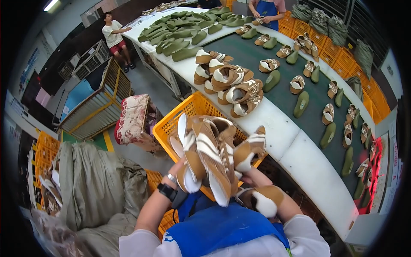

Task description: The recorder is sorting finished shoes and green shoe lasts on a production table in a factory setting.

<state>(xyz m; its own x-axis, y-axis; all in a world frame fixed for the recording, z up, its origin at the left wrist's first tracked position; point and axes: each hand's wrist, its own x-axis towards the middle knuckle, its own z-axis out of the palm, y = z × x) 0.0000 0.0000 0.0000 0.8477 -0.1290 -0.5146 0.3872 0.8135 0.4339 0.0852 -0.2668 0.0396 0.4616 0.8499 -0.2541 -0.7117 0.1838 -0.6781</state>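
Head view suggests the loosely bunched brown-and-white shoes (pixel 207 145) could tumble outside the yellow crate (pixel 166 128) because they overlap unevenly: over its near side come the left hand (pixel 181 165), the shoes between, then the right hand (pixel 247 176), both too covered to tell their grip.

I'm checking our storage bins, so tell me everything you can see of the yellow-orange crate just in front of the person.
The yellow-orange crate looks like plastic: rectangular, open-topped, with slotted walls. It sits at an angle in the picture, beside the near edge of the white table. Brown-and-white shoe uppers hide much of its inside; whether they touch it, and what it rests on or contains, I cannot tell.
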